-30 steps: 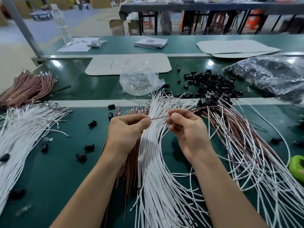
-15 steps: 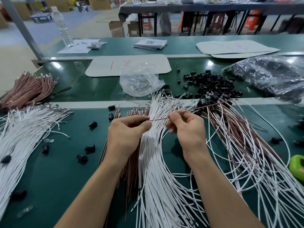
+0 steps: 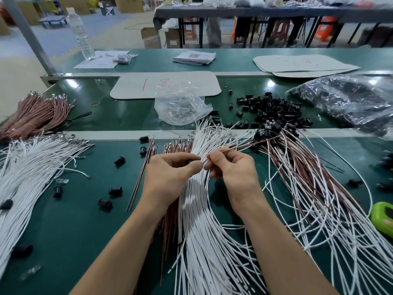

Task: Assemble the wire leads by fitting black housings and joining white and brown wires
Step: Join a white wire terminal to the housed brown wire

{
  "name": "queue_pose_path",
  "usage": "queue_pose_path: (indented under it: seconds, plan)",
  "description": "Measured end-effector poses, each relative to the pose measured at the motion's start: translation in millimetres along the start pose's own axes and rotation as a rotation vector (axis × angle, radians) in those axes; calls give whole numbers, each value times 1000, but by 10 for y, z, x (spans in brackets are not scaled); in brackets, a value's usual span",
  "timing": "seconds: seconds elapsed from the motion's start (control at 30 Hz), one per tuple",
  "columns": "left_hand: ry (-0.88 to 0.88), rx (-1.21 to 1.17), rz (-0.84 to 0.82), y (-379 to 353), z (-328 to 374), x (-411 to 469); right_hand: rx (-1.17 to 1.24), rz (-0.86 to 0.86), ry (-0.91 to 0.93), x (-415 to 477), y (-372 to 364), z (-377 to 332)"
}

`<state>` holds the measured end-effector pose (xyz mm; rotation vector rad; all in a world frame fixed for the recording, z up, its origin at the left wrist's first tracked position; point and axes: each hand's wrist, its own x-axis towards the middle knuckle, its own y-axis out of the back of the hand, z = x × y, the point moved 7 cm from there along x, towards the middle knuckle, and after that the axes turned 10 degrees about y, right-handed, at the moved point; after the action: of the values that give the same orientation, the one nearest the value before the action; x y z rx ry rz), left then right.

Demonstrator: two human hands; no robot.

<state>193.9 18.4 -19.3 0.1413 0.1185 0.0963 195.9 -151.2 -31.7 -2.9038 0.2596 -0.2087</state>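
Note:
My left hand [image 3: 170, 170] is curled around a small black housing [image 3: 190, 161], mostly hidden inside the fingers. My right hand [image 3: 231, 168] pinches a brown wire [image 3: 240, 147] whose near end points at the left fingertips; the wire runs up and right toward a heap of finished leads. Both hands hover over a fan of white wires [image 3: 197, 209], with loose brown wires [image 3: 168, 220] beneath my left wrist. A pile of black housings [image 3: 274, 109] lies beyond the metal rail. Assembled white and brown leads [image 3: 314, 188] spread out to the right.
White wires [image 3: 27, 167] and a brown bundle [image 3: 32, 116] lie at the left. Loose housings [image 3: 105, 202] dot the green mat. A clear bag of terminals [image 3: 182, 107], a dark plastic bag [image 3: 348, 99], a green object [image 3: 382, 218] and a water bottle [image 3: 81, 35] stand around.
My right hand has slid along the brown wire toward my left hand, so the gap between the fingertips has closed. The left hand has hardly moved.

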Motion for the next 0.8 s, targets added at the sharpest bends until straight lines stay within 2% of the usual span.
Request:
queue_pose_path:
  seconds: [0.33, 0.5, 0.67, 0.8]
  plan:
    - [27, -41, -9, 8, 12, -18, 128, 148, -44, -16, 150, -89]
    - [21, -28, -42, -57, 33, -43, 118, 99, -61, -34, 107, -73]
    - [57, -77, 15, -5, 19, -37, 169, 14, -128, -46, 61, -45]
    - [63, -79, -12, -20, 10, -45, 109, -79, -119, -80, -1, -56]
